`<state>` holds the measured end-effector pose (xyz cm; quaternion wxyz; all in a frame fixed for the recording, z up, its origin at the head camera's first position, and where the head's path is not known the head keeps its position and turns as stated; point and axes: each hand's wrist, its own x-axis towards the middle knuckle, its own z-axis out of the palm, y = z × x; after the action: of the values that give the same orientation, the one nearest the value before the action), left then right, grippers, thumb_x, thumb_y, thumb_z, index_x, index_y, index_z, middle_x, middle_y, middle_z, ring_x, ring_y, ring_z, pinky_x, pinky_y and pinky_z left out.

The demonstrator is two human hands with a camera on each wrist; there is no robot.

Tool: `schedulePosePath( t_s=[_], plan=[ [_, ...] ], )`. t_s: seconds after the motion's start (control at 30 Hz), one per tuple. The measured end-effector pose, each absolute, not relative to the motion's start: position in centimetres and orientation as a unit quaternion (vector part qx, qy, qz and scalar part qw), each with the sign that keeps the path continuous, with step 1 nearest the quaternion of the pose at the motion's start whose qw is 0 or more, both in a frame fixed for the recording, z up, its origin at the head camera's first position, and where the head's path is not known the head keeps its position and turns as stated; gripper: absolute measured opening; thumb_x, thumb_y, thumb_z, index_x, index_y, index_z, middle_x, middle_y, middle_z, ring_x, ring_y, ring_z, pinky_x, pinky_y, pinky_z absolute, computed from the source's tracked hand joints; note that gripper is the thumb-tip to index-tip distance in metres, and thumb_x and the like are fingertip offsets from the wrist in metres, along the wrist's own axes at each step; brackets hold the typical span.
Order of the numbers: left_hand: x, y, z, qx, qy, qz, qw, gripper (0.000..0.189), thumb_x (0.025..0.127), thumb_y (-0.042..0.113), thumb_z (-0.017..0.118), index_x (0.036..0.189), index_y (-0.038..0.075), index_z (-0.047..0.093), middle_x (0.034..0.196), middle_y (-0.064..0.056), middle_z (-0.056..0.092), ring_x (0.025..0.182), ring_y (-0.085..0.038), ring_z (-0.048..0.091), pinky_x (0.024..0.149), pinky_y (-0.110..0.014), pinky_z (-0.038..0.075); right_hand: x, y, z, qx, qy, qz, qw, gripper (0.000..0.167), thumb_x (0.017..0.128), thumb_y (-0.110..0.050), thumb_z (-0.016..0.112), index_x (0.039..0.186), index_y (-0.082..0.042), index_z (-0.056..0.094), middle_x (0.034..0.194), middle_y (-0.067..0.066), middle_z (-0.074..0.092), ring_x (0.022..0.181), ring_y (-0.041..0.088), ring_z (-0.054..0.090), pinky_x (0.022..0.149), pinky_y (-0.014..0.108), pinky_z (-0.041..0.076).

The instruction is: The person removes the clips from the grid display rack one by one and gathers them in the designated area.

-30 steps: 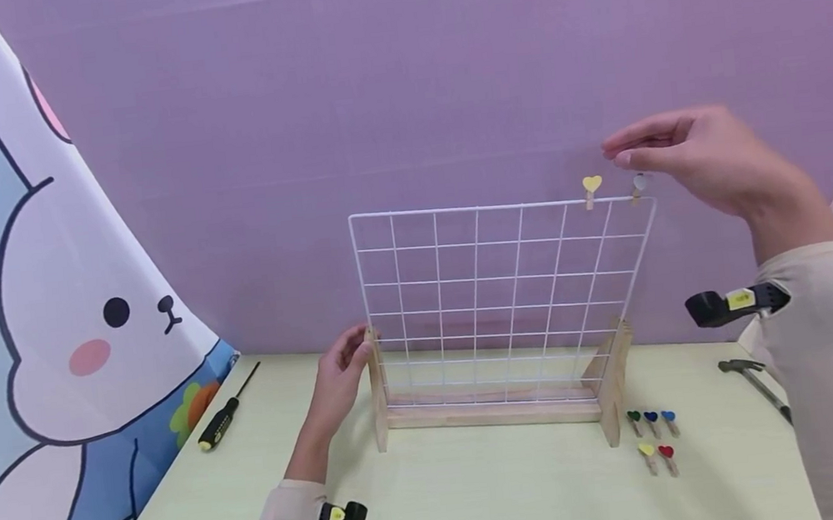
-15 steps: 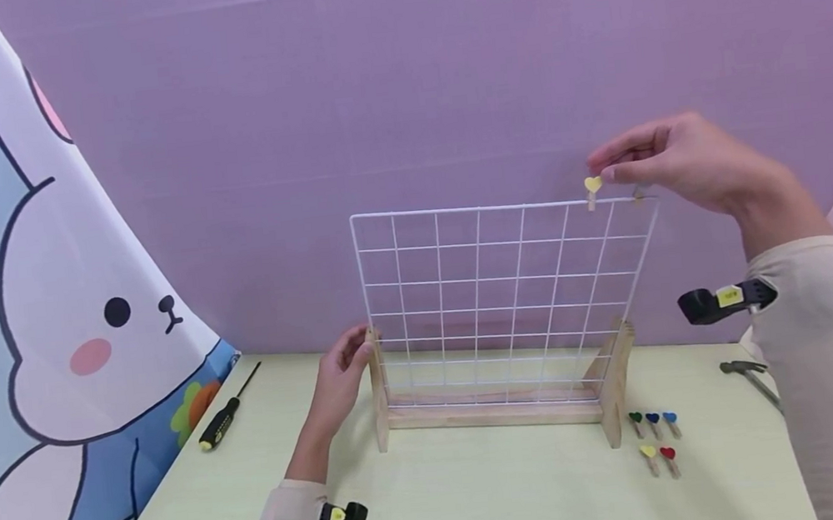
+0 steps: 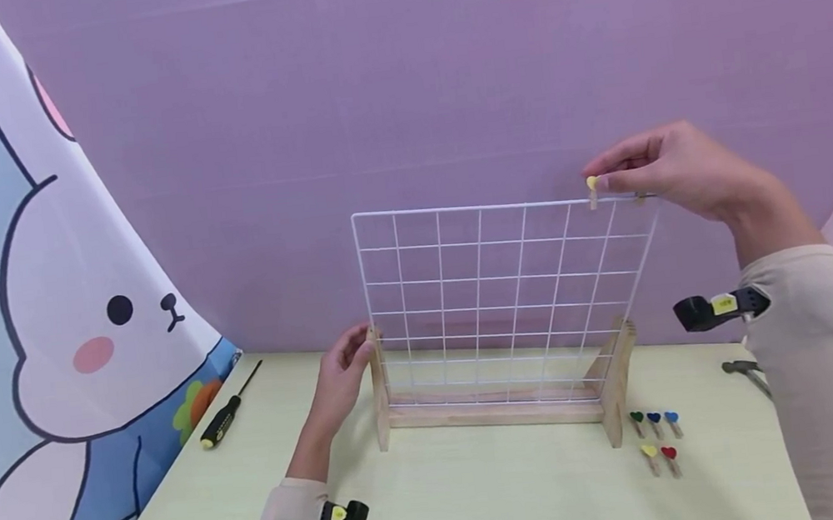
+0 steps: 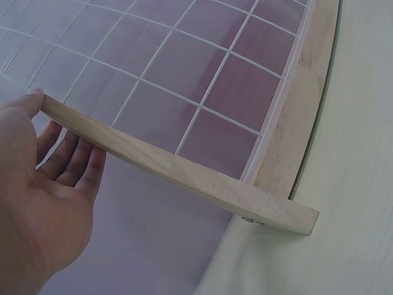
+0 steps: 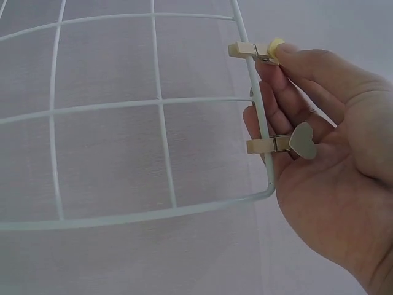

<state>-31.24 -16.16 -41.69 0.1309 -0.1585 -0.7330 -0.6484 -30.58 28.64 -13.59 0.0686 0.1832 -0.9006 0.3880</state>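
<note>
A white wire grid panel [image 3: 479, 206] stands upright in a wooden stand [image 3: 491, 412]. My left hand [image 3: 340, 372] holds the top of the stand's left upright [image 4: 166, 163], thumb on one side and fingers on the other. At the grid's top right, my right hand [image 3: 694, 170] pinches a small clothespin with a yellow heart [image 5: 249, 50] between thumb and fingers. That clothespin straddles the top wire. Beside it, close to the corner, a clothespin with a whitish heart [image 5: 303, 141] is clipped on the same wire, under the right palm; the head view mostly hides it.
Several heart clothespins, green [image 3: 638, 418], dark blue [image 3: 654, 419], light blue [image 3: 673, 418], yellow [image 3: 649, 453] and red [image 3: 670, 455], lie right of the stand. A screwdriver [image 3: 223, 421] lies at left. A hammer [image 3: 745, 369] is partly behind the right sleeve.
My right hand has moved left and down from above the whitish-heart clothespin and now pinches the yellow-heart one. The left hand has stayed on the upright.
</note>
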Motion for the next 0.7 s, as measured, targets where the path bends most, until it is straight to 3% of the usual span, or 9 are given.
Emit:
schedulePosePath(
  t_s=[0.23, 0.5, 0.7],
  plan=[
    [-31.34, -16.06, -41.8, -0.161, -0.732, -0.649, 0.131, 0.042, 0.107, 0.024, 0.058, 0.144, 0.004, 0.055, 0.137, -0.02, 0.065, 0.114, -0.004, 0.062, 0.101, -0.012, 0.05, -30.55, 28.42, -13.96, 0.184, -0.897, 0.39, 0.099, 0.021, 0.096, -0.024, 0.076, 0.115, -0.018, 0.08, 0.095, -0.018, 0.078, 0.088, 0.003, 0.067, 0.068, 0.023, 0.053],
    [-31.26, -16.0, -41.59, -0.157, -0.733, -0.649, 0.13, 0.044, 0.107, 0.025, 0.058, 0.145, 0.004, 0.054, 0.137, -0.018, 0.065, 0.115, -0.003, 0.062, 0.101, -0.012, 0.05, -30.39, 28.48, -14.06, 0.193, -0.888, 0.398, 0.125, 0.023, 0.095, -0.017, 0.075, 0.116, -0.008, 0.079, 0.092, -0.018, 0.077, 0.078, 0.007, 0.062, 0.063, 0.023, 0.053],
    [-31.34, -16.03, -41.72, -0.157, -0.734, -0.648, 0.128, 0.044, 0.107, 0.025, 0.057, 0.145, 0.004, 0.054, 0.138, -0.019, 0.065, 0.115, -0.003, 0.062, 0.102, -0.012, 0.049, -30.37, 28.63, -14.22, 0.193, -0.884, 0.405, 0.132, 0.023, 0.095, -0.016, 0.076, 0.116, -0.008, 0.079, 0.096, -0.019, 0.076, 0.079, 0.009, 0.062, 0.063, 0.022, 0.053]
  ],
)
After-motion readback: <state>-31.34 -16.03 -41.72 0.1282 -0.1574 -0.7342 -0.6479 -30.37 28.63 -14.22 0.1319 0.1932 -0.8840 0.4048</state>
